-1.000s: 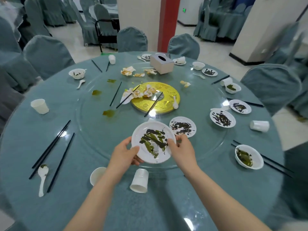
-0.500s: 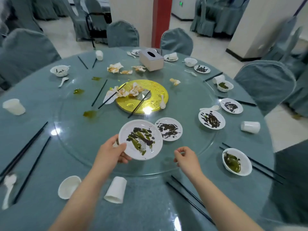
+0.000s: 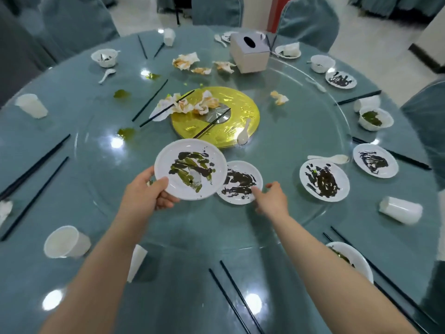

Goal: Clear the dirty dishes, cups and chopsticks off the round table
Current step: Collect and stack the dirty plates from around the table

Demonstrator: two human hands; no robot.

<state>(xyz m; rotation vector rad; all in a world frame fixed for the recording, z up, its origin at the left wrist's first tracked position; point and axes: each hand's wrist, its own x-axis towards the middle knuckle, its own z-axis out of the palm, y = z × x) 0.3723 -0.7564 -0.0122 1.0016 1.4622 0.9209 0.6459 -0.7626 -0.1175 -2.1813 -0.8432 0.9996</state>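
The left hand holds the larger dirty plate raised, fingers clamped on its near rim, probably for stacking. Just right of it, the right hand, fingers apart, touches the smaller plate lying on the counter.

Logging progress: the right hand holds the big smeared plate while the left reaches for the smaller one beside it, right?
Hands are swapped. In the head view the left hand holds the big smeared plate, and the right hand reaches for the smaller plate beside it.

A banquet hall — round table with glass turntable, cloth-covered chairs around.
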